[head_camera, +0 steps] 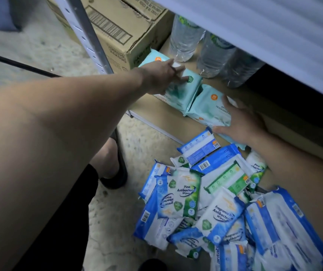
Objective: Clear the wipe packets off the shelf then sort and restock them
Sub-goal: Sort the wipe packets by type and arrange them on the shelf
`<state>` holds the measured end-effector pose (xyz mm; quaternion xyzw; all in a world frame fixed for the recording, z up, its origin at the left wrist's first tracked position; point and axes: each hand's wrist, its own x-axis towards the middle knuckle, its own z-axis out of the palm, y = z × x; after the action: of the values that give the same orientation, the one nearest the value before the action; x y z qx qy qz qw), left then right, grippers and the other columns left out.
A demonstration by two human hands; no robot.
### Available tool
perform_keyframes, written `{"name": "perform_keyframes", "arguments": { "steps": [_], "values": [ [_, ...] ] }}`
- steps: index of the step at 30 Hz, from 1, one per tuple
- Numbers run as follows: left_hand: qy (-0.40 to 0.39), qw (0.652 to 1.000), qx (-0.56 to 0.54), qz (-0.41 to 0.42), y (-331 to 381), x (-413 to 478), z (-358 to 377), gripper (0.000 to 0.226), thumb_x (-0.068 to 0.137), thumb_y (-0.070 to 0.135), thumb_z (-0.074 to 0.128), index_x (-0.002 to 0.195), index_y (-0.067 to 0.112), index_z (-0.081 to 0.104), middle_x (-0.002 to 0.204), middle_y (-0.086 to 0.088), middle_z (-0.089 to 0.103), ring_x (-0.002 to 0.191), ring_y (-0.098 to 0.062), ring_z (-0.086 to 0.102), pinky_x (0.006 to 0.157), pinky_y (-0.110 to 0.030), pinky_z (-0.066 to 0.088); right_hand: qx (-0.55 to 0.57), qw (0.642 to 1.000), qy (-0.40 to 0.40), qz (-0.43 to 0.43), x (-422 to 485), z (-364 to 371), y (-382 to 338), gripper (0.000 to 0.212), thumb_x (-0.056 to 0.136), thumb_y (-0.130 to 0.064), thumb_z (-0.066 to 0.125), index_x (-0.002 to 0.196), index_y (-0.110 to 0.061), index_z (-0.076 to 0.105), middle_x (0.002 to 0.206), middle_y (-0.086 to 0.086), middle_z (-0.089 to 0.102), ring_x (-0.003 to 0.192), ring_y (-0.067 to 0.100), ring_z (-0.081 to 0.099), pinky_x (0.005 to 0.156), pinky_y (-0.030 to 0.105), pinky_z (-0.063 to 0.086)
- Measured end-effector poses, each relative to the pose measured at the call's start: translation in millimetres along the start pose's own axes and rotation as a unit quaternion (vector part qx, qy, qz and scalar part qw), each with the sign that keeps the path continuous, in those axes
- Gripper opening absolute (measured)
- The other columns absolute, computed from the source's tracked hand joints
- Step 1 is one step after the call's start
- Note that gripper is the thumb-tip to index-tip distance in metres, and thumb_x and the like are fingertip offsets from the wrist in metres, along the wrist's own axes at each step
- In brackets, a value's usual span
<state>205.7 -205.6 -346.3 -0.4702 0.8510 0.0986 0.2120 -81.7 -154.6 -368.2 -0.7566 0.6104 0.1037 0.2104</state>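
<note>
Packets of wipes in soft teal film stand in a short row on a low shelf board (156, 112), near water bottles (184, 40) and a cardboard box (117, 32). The left hand (162, 77) reaches across and its fingers bend over the top of the left teal packet (184, 90), grasping it. The right hand (242, 124) is spread, fingers fairly straight, pressing against the end of the right teal packet (209, 108). A loose pile of blue, green and white packets (205, 202) lies heaped at the shelf's front edge, below the right arm.

These packets look light and squashy, with glossy film that is likely slippery. A firm hold across the plump middle, or squeezing several together from both ends, should work better than pinching a crimped seam. They seem unlikely to break if dropped.
</note>
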Motion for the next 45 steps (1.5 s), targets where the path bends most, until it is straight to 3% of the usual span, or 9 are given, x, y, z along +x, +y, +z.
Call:
{"name": "perform_keyframes", "arguments": {
  "steps": [8, 15, 18, 21, 25, 28, 34, 42, 45],
  "values": [
    [-0.022, 0.996, 0.084, 0.035, 6.6, -8.2, -2.2, 0.073, 0.1, 0.001, 0.037, 0.16, 0.03, 0.007, 0.168, 0.002, 0.004, 0.147, -0.039, 0.02, 0.11, -0.046, 0.037, -0.031, 0.999, -0.013, 0.004, 5.2, 4.5, 2.6, 0.11, 0.077, -0.051, 0.08, 0.16, -0.033, 0.009, 0.164, 0.009, 0.016, 0.148, 0.035, 0.022, 0.119, 0.048, 0.028],
    [-0.06, 0.992, 0.107, 0.012, 36.0, -21.8, -10.8, 0.08, 0.096, 0.02, 0.049, 0.16, 0.022, 0.002, 0.168, -0.007, 0.001, 0.145, -0.038, 0.025, 0.111, -0.039, 0.033, -0.033, 0.999, -0.019, 0.026, -7.6, -2.6, -3.7, 0.103, 0.08, -0.054, 0.075, 0.16, -0.029, 0.015, 0.163, 0.009, 0.015, 0.147, 0.036, 0.021, 0.116, 0.049, 0.033],
    [-0.056, 0.998, 0.031, -0.018, 58.2, -34.8, -11.4, 0.078, 0.094, 0.026, 0.053, 0.161, 0.021, 0.013, 0.166, -0.006, 0.016, 0.142, -0.033, 0.032, 0.112, -0.043, 0.038, -0.01, 0.999, -0.023, 0.034, -27.8, -6.7, -2.2, 0.092, 0.086, -0.054, 0.069, 0.159, -0.027, 0.02, 0.166, 0.007, 0.011, 0.15, 0.034, 0.017, 0.12, 0.046, 0.027],
    [-0.006, 0.998, -0.054, -0.036, 80.7, -49.4, -10.1, 0.069, 0.089, 0.025, 0.058, 0.153, 0.021, 0.035, 0.154, -0.001, 0.04, 0.134, -0.031, 0.042, 0.102, -0.046, 0.048, 0.014, 0.998, -0.035, 0.044, -58.7, -9.6, 3.1, 0.087, 0.09, -0.055, 0.064, 0.159, -0.024, 0.021, 0.165, 0.01, 0.015, 0.151, 0.033, 0.016, 0.122, 0.042, 0.022],
    [0.028, 0.993, -0.106, -0.051, 123.2, -67.1, -3.6, 0.066, 0.088, 0.026, 0.06, 0.15, 0.022, 0.04, 0.149, -0.003, 0.048, 0.13, -0.03, 0.047, 0.097, -0.045, 0.051, 0.019, 0.997, -0.045, 0.063, -108.5, -10.0, 24.1, 0.08, 0.093, -0.05, 0.061, 0.158, -0.022, 0.024, 0.16, 0.015, 0.025, 0.145, 0.038, 0.026, 0.118, 0.042, 0.03],
    [0.041, 0.989, -0.132, -0.049, 154.2, -79.7, 2.2, 0.064, 0.088, 0.029, 0.062, 0.149, 0.02, 0.043, 0.149, -0.004, 0.049, 0.13, -0.03, 0.049, 0.101, -0.043, 0.049, 0.018, 0.996, -0.042, 0.08, -148.5, -3.2, 44.4, 0.079, 0.092, -0.052, 0.061, 0.157, -0.021, 0.028, 0.153, 0.016, 0.037, 0.138, 0.038, 0.036, 0.113, 0.041, 0.036],
    [0.056, 0.979, -0.188, -0.053, 218.2, -113.5, 7.4, 0.063, 0.093, 0.036, 0.059, 0.151, 0.02, 0.041, 0.153, -0.003, 0.045, 0.133, -0.03, 0.046, 0.108, -0.039, 0.042, 0.036, 0.991, -0.046, 0.121, -231.9, 15.5, 72.6, 0.074, 0.095, -0.055, 0.055, 0.157, -0.024, 0.028, 0.153, 0.012, 0.038, 0.138, 0.035, 0.037, 0.111, 0.042, 0.038],
    [0.068, 0.944, -0.309, -0.089, 303.6, -144.0, 28.7, 0.06, 0.095, 0.049, 0.058, 0.148, 0.022, 0.047, 0.152, -0.001, 0.047, 0.132, -0.029, 0.049, 0.101, -0.039, 0.048, 0.097, 0.983, -0.111, 0.106, -307.9, 54.2, 89.0, 0.069, 0.1, -0.054, 0.048, 0.159, -0.038, 0.016, 0.165, 0.001, 0.02, 0.149, 0.026, 0.019, 0.119, 0.038, 0.028],
    [0.005, 0.938, -0.332, -0.104, 331.2, -154.6, 36.2, 0.07, 0.096, 0.049, 0.059, 0.156, 0.025, 0.033, 0.162, -0.004, 0.03, 0.14, -0.029, 0.042, 0.107, -0.038, 0.043, 0.08, 0.986, -0.117, 0.09, -322.1, 67.6, 89.1, 0.067, 0.101, -0.055, 0.045, 0.159, -0.038, 0.017, 0.168, -0.002, 0.002, 0.154, 0.024, 0.001, 0.123, 0.039, 0.016]
  ]
}}
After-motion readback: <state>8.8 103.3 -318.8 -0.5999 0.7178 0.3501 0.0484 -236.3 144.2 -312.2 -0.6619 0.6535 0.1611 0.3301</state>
